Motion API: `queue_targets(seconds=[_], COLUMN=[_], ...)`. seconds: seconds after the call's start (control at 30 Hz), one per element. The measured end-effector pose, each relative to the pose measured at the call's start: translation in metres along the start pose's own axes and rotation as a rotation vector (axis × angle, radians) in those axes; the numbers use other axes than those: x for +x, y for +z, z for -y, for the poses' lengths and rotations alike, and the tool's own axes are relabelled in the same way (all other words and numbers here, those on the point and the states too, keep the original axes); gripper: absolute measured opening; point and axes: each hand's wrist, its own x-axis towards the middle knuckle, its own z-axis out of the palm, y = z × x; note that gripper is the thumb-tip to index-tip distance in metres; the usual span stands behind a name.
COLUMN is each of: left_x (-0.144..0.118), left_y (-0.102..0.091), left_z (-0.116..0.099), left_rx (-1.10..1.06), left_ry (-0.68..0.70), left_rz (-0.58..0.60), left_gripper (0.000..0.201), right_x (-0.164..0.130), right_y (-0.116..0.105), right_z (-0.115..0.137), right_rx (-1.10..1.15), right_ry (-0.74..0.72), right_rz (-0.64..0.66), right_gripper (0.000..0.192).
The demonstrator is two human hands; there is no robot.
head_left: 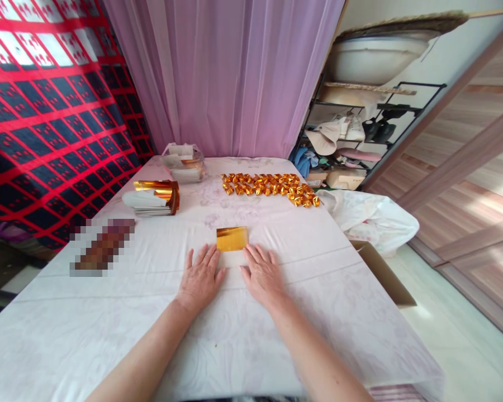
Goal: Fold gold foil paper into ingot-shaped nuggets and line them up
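A small rectangle of gold foil paper (232, 239) lies flat on the white cloth of the table. My left hand (200, 277) rests palm down with its fingers spread, the fingertips at the paper's lower left corner. On the other side, my right hand (262, 272) also lies flat and open, its fingertips by the lower right corner. Neither hand grips anything. Farther back, several folded gold foil pieces (260, 184) sit in rows toward the right. A stack of gold and white foil sheets (153, 198) stands at the left.
Behind the stack is a clear plastic bag (183, 163) with papers in it. A blurred patch (103, 245) covers something at the table's left edge. White plastic bag (369, 220) and cardboard box (385, 273) stand beyond the right edge. A purple curtain (226, 78) hangs behind.
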Motion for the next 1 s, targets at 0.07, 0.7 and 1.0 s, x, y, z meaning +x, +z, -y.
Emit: queue_targets(seconds=[0.07, 0.7, 1.0], left_x=[-0.001, 0.000, 0.011], left_y=[0.001, -0.008, -0.016], left_z=[0.000, 0.004, 0.015], left_rx=[-0.007, 0.001, -0.048], left_ry=[0.003, 0.049, 0.115], left_rz=[-0.022, -0.028, 0.000], left_gripper=[0.047, 0.051, 0.043], right_x=[0.001, 0.009, 0.005], right_y=[0.000, -0.001, 0.003], right_z=[0.002, -0.017, -0.025], right_rx=[-0.002, -0.013, -0.052], right_ry=[-0.016, -0.160, -0.164], right_rz=[-0.011, 0.038, -0.084], right_gripper=[0.048, 0.043, 0.040])
